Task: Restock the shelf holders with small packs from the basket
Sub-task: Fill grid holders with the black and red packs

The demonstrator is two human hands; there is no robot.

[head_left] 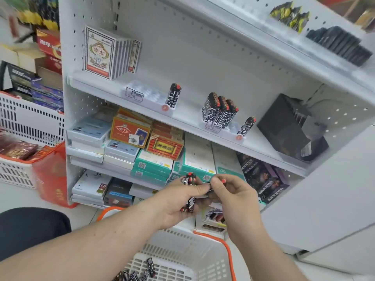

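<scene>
From the head camera I see my left hand (178,201) clutching a bunch of small black-and-white patterned packs with red tops (189,196), fingers curled around them. My right hand (231,192) pinches one red-tipped pack (222,181) between thumb and forefinger, just beside the bunch. Below, the white plastic basket with orange handles (205,258) holds more loose packs (150,265). On the white metal shelf (190,116), two clear plastic holders (142,96) (233,126) carry matching packs (220,109) standing upright.
</scene>
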